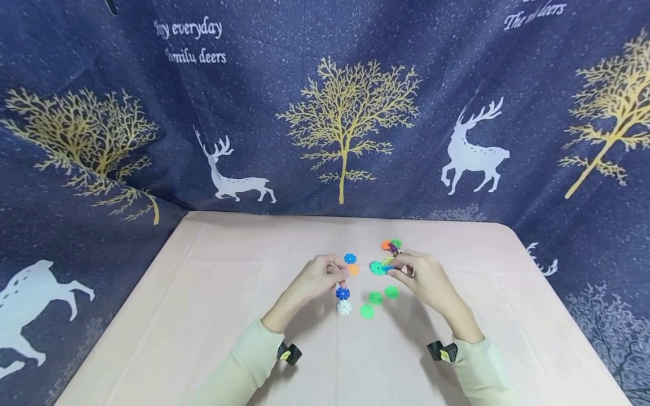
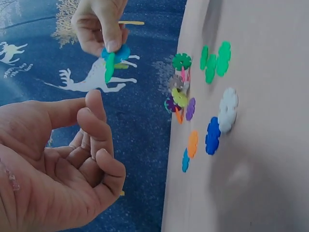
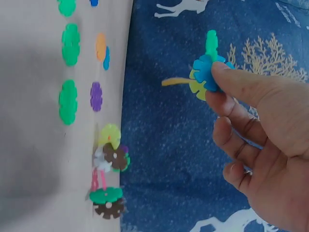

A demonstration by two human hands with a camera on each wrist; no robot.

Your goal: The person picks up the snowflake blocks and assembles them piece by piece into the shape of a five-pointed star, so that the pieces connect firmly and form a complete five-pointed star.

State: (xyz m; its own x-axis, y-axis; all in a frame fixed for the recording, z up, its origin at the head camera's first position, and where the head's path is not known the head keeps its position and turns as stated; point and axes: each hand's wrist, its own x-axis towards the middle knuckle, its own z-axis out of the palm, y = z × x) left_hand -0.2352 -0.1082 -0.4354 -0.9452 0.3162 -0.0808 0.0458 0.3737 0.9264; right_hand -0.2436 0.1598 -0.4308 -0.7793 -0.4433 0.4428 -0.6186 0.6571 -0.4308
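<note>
My right hand is raised above the table, pinching a blue notched disc between thumb and fingers. Joined to that disc are a green disc, a yellow-green disc and a yellow-orange piece, seen edge-on. My left hand hovers opposite with its fingers loosely bent and nothing in them. From the head view its fingertips overlap an orange disc, which lies on the table in the left wrist view. Around that disc lie a light blue disc, a dark blue disc and a white disc.
Three green discs lie on the pink-covered table between the forearms. A purple disc lies farther back. Beyond my right hand stands a cluster of joined discs in several colours. A dark blue printed curtain hangs behind.
</note>
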